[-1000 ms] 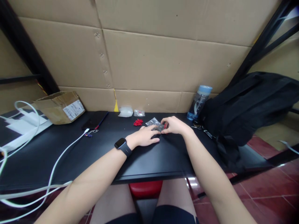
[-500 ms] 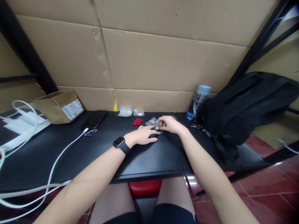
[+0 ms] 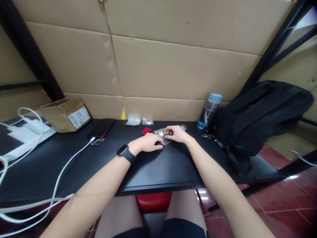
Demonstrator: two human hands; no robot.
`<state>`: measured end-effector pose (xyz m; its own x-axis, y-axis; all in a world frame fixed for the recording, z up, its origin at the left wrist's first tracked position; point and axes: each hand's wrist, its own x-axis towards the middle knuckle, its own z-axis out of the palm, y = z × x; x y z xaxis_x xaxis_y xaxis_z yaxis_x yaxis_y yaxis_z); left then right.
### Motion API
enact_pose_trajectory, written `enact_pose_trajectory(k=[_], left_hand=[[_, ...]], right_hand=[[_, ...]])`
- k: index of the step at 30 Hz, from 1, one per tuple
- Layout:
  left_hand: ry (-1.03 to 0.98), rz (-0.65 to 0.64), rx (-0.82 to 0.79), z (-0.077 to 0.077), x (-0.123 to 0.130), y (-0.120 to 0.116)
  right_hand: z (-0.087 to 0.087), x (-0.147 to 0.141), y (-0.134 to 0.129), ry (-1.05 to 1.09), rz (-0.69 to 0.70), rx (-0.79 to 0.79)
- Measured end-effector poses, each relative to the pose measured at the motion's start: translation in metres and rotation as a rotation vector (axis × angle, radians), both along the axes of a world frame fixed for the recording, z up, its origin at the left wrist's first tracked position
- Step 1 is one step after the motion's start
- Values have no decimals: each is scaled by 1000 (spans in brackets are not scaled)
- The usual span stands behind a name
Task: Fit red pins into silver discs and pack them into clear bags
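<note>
On the black table my left hand rests palm down beside a clear plastic bag, its fingers apart and their tips at the bag's near edge. From the right, my right hand reaches over the same bag, thumb and fingers bent together at a small red and silvery item. What those fingertips pinch is too small to make out. Just behind my left hand lies a pile of small red pieces. A small clear packet and a whitish plastic bag lie farther back.
An open cardboard box, a dark phone and white cables are on the left. At the right stand a blue-lidded bottle and a black backpack. A cardboard wall closes the back.
Both hands have shifted slightly left. The clear bag between them now lies flatter toward the near side, and a round clear thing shows behind my right hand. The camera view has tilted slightly.
</note>
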<state>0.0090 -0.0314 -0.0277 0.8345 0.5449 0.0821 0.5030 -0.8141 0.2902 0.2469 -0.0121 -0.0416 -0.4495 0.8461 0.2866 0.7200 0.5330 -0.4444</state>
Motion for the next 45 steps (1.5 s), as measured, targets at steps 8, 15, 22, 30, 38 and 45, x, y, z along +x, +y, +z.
enact_pose_trajectory(k=[8, 15, 22, 30, 38, 45], left_hand=[[-42, 238, 197, -8, 2, 2], [-84, 346, 207, -11, 9, 4], [-137, 391, 138, -9, 2, 8], [-144, 550, 231, -15, 8, 9], [-103, 364, 340, -23, 10, 10], [-130, 375, 254, -30, 9, 17]], right_hand=[[7, 17, -3, 99, 60, -45], [6, 13, -1, 28, 47, -41], [6, 13, -2, 252, 53, -162], [-11, 10, 7, 350, -59, -128], [3, 3, -4, 26, 135, 43], [-7, -2, 0, 92, 34, -39]])
